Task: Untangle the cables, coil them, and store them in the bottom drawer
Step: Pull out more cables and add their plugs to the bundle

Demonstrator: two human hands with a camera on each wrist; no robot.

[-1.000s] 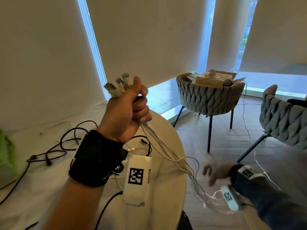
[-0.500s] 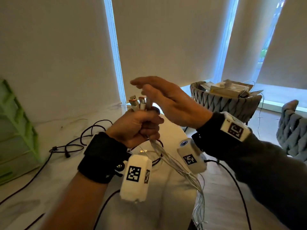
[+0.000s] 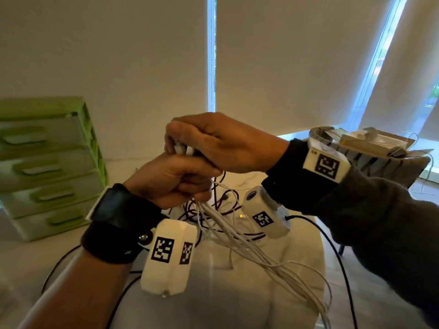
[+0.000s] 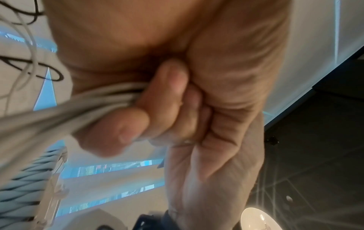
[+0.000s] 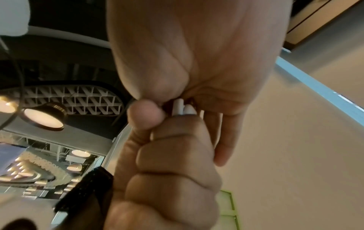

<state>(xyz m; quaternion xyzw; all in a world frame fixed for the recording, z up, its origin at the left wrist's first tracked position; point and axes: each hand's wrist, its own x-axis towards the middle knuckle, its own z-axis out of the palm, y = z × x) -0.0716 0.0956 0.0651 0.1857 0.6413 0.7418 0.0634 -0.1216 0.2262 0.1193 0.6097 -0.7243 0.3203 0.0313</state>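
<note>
Change first: the right hand (image 3: 221, 144), which was low and away from the bundle a moment ago, has come up over the left hand (image 3: 174, 179) and now curls its fingers around the plug ends (image 5: 183, 108) above the fist. The left hand grips the white cables (image 3: 240, 243) tightly; they hang from it down and to the right. This looks like sorting the ends before coiling. Black cables (image 3: 223, 203) lie tangled under both hands on the table (image 3: 297, 257). Green drawer unit (image 3: 50, 167) stands left of the left hand, all drawers closed.
</note>
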